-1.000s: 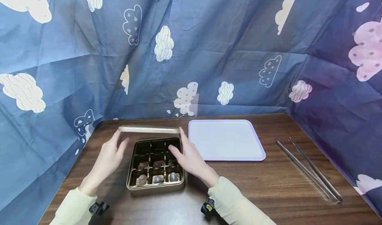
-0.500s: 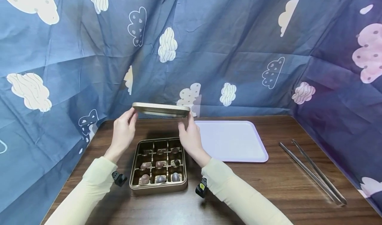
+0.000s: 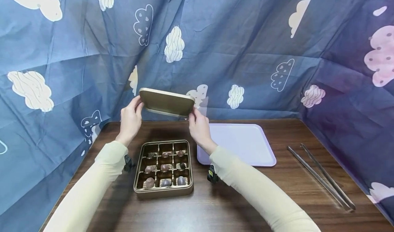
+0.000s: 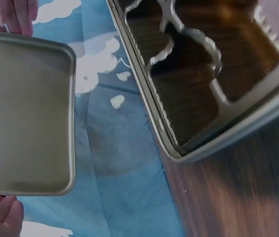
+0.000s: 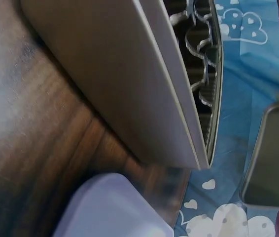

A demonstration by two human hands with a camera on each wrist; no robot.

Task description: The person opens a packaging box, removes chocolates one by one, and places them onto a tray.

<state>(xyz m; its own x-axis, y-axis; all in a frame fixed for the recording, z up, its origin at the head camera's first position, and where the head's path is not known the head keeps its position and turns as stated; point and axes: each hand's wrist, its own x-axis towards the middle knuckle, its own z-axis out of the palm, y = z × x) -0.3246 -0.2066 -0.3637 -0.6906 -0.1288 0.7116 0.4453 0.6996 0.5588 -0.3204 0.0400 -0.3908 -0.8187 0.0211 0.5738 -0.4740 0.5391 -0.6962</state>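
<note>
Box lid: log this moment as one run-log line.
left hand: grips lid; right hand: grips lid; lid: aloft, tilted; box: open, on table; tray: on table

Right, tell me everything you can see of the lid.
The lid is a shallow rectangle with rounded corners and a low lip round its edge, dull gold and metal-looking. The face in view, apparently its underside, looks plain. It is off the box, held in the air above and beyond it, tilted up, its left end looking higher than its right. The left hand grips the left end and the right hand the right; nothing else seems to touch it.
</note>
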